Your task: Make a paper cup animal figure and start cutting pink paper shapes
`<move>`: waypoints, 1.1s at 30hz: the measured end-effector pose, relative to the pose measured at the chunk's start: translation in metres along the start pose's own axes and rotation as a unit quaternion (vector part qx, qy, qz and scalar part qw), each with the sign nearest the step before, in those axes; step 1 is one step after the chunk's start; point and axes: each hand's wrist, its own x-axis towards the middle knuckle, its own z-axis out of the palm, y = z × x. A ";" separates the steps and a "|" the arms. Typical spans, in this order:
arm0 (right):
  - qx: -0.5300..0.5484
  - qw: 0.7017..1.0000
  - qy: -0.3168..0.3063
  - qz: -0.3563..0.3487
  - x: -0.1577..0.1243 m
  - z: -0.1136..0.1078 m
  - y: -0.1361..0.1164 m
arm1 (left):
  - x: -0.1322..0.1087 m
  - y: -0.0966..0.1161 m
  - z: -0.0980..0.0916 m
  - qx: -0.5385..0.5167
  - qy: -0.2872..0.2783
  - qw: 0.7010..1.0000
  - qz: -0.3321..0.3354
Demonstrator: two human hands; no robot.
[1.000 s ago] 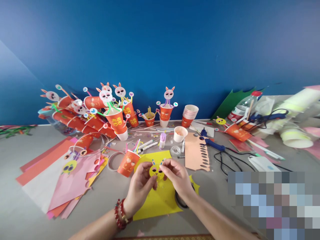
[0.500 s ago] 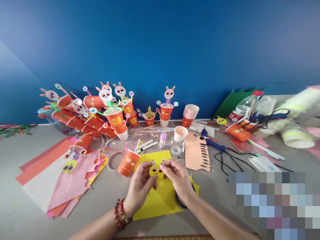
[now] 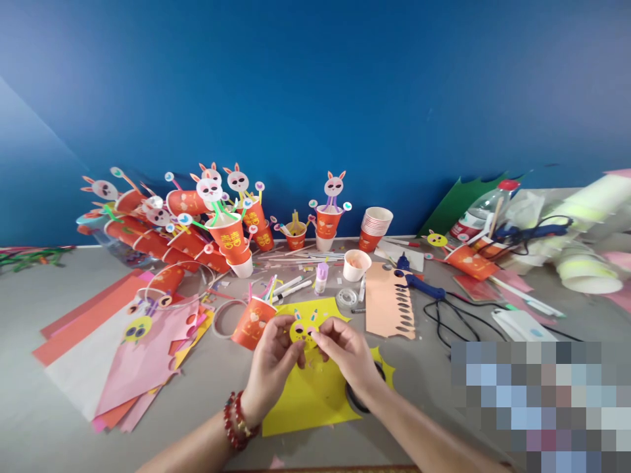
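A round yellow paper rabbit face with two small ears, dark eyes and pink cheeks is held between my hands in the head view. My left hand pinches its left and lower edge. On the other side, my right hand grips its right edge with thumb and fingertips. Below them lies a yellow paper sheet with scalloped cutouts. A dark roll of tape rests partly under my right wrist. Close to my left hand stands a red paper cup, tilted, with coloured sticks in it.
Red cups with white rabbit faces crowd the back left. Coloured paper sheets lie at left. A blue glue gun with black cords sits at right, beside a peach sheet. A glue stick and white cup stand behind.
The yellow rabbit face has shifted slightly left and up and turned a little, so its ears show more clearly. My fingers have moved slightly along its edge.
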 end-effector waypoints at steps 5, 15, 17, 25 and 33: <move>-0.080 0.995 0.033 -0.047 -0.001 0.000 -0.003 | -0.003 -0.004 -0.002 0.037 0.015 0.999 0.014; -0.065 0.994 -0.007 -0.088 -0.010 0.005 -0.007 | -0.003 -0.006 -0.005 0.144 -0.007 0.987 0.067; -0.073 0.993 -0.013 -0.095 -0.011 0.005 -0.009 | -0.003 -0.006 -0.005 0.145 -0.013 0.988 0.060; -0.092 0.988 -0.019 -0.121 -0.011 0.004 -0.017 | -0.004 -0.001 -0.004 -0.005 -0.068 0.998 0.011; -0.231 0.955 0.103 -0.153 0.000 -0.073 -0.078 | -0.003 0.004 -0.011 -0.243 -0.125 0.956 -0.106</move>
